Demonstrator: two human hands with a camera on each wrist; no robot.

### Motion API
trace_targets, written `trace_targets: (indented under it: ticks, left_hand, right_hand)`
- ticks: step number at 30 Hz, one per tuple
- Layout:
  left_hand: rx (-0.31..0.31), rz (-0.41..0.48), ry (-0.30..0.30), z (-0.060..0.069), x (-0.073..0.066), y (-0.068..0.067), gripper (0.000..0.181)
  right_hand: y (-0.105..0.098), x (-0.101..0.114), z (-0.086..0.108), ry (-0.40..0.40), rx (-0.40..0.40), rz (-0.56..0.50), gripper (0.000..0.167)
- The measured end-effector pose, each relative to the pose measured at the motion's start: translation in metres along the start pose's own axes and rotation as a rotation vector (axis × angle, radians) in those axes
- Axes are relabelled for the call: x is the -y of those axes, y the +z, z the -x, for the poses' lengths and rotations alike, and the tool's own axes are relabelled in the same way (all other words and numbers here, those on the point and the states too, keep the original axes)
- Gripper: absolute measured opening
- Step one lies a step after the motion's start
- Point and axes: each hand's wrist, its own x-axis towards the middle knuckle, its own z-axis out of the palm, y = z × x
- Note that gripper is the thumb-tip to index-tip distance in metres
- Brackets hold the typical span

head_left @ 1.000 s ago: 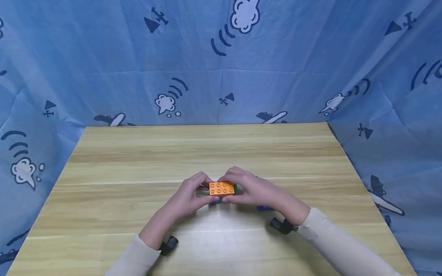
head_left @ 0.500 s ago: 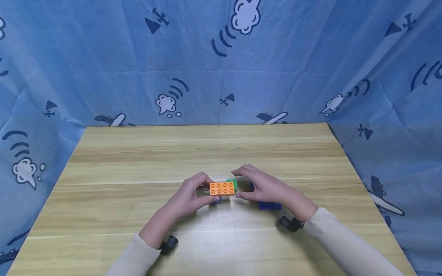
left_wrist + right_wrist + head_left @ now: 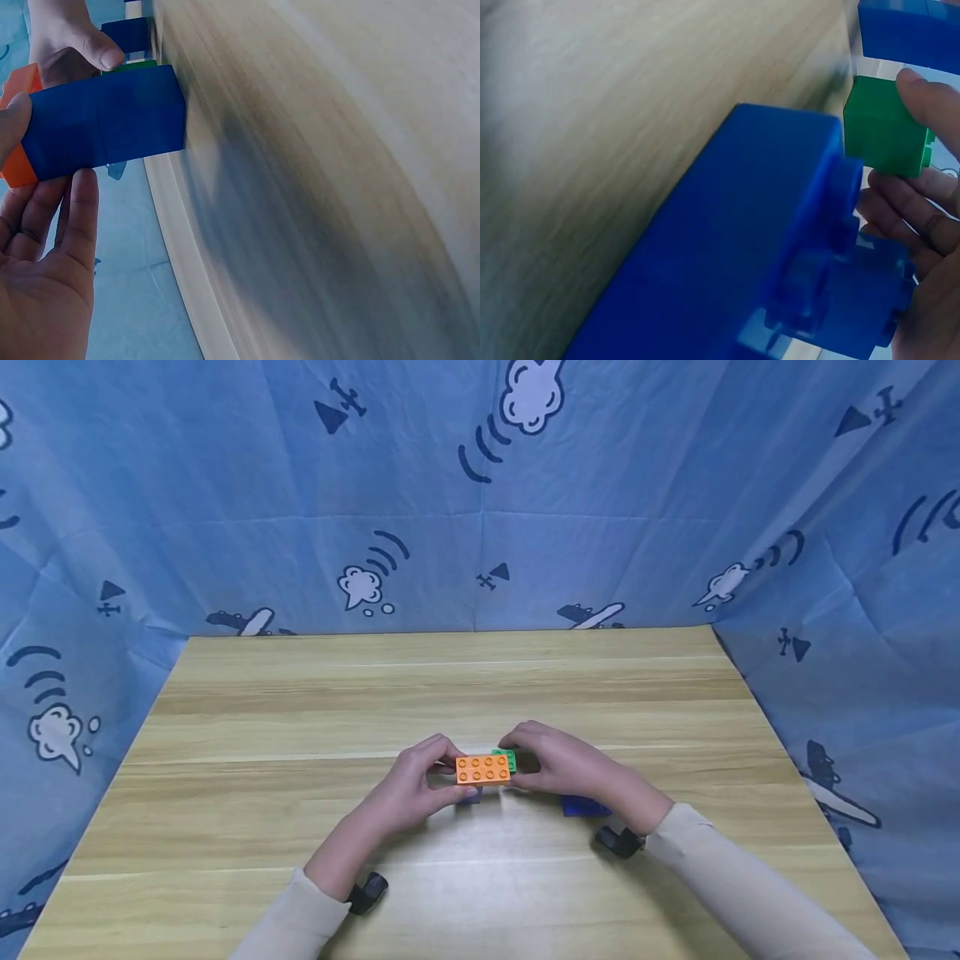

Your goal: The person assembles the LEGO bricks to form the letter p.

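Note:
An orange brick (image 3: 483, 770) tops a stack whose blue lower part (image 3: 109, 124) stands at the table in the left wrist view. My left hand (image 3: 408, 785) grips this stack from the left, with thumb in front and fingers behind. Just right of the orange brick shows a green brick (image 3: 509, 760). My right hand (image 3: 573, 767) pinches it; in the right wrist view the thumb lies on the green brick (image 3: 885, 126) and fingertips touch its other side. Whether the green brick touches the stack cannot be told.
Beside the right forearm lies a blue brick (image 3: 583, 807), large in the right wrist view, with a smaller studded blue brick (image 3: 855, 296) close by. The wooden table (image 3: 300, 693) ends at a blue patterned cloth (image 3: 420, 460) behind and at the sides.
My right hand first drew back rightward from the orange brick with its fingers apart, then came back left and closed on the green brick. My left hand has kept its grip on the stack.

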Motion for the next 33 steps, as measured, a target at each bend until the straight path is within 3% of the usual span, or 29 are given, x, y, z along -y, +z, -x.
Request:
trace_targets:
  ticks: [18,33]
  left_hand:
    - [-0.014,-0.023,0.019,0.0,0.001,0.0,0.028]
    - [-0.016,-0.022,0.008,0.0,0.001,0.0,0.028]
  right_hand:
    - [-0.001,0.001,-0.004,-0.027,-0.009,-0.036,0.034]
    - [-0.015,-0.002,0.002,0.033,-0.055,-0.137,0.033]
